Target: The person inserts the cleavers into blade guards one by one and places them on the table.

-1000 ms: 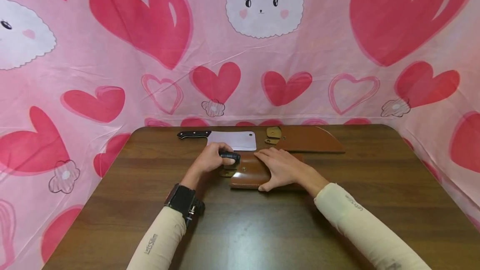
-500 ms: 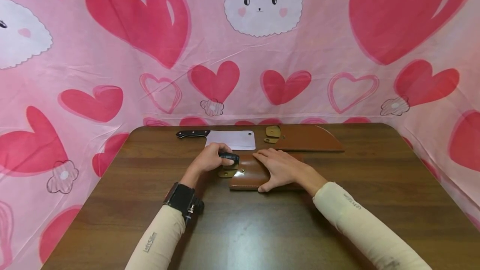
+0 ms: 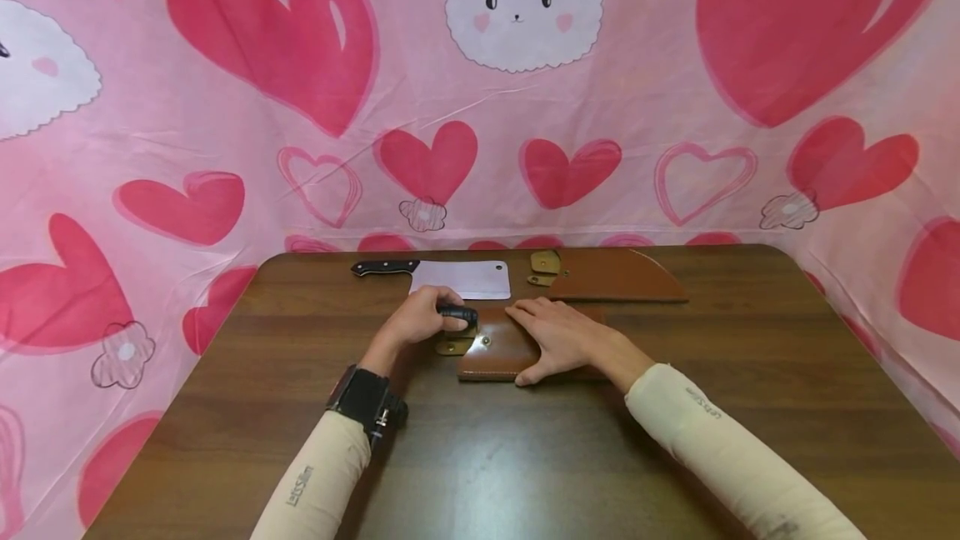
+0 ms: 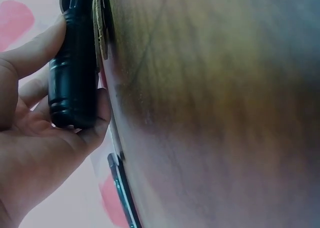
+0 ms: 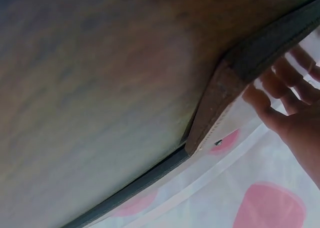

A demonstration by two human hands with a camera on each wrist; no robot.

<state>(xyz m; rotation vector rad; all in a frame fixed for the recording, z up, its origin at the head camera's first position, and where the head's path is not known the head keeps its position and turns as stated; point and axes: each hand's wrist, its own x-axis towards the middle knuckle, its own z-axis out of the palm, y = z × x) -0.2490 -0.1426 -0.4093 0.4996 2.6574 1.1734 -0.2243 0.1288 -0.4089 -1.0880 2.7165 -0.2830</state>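
Observation:
In the head view my left hand grips a black ribbed handle, like a knife's, at the left end of a glossy brown leather sheath. The left wrist view shows the thumb and fingers around this handle. Whatever joins the handle is hidden at the sheath. A small strap with a snap sticks out below it. My right hand rests on top of the sheath with spread fingers, thumb near its front edge. In the right wrist view those fingers lie across the leather.
Behind my left hand lies a cleaver with a black riveted handle, blade toward the right. A second brown sheath lies flat at the back right, its snap straps pointing left. The wooden table ends at a pink heart-print cloth.
The head view has shifted slightly. Both hands, the black handle and the sheath keep the same places relative to each other.

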